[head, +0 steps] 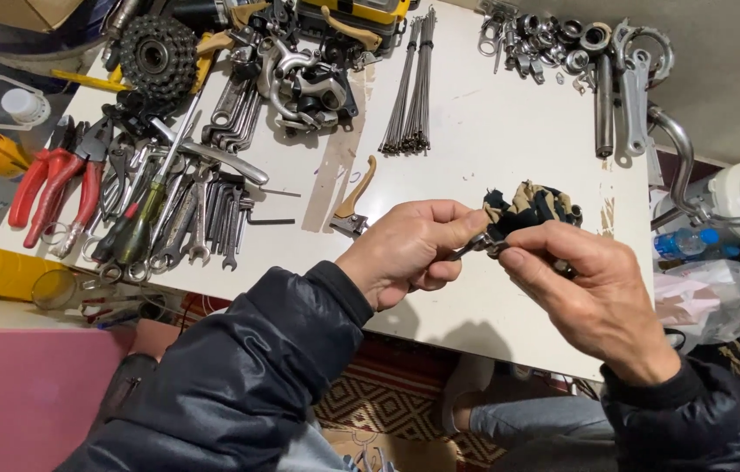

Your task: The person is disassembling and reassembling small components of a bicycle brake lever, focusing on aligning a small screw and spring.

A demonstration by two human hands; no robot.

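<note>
Small metal part sits pinched between left hand and right hand above white table; fingers cover most of it, shape unclear. Black-tan rag just behind.

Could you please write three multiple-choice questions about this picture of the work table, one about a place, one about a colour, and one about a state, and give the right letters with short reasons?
1. Where does the bundle of thin spokes lie on the white table?
A. at the far middle
B. at the near right corner
C. under the pliers

2. What colour are the handles of the pliers at the left?
A. blue
B. red
C. green

3. How do the left hand and right hand stand?
A. both flat on the table
B. both pinching a small metal part between them
C. one in a pocket

Answers: 1 A, the spokes lie near the far edge, in the middle. 2 B, the handles are plainly red. 3 B, fingertips of both hands close on the part beside a dark and tan rag.
</note>
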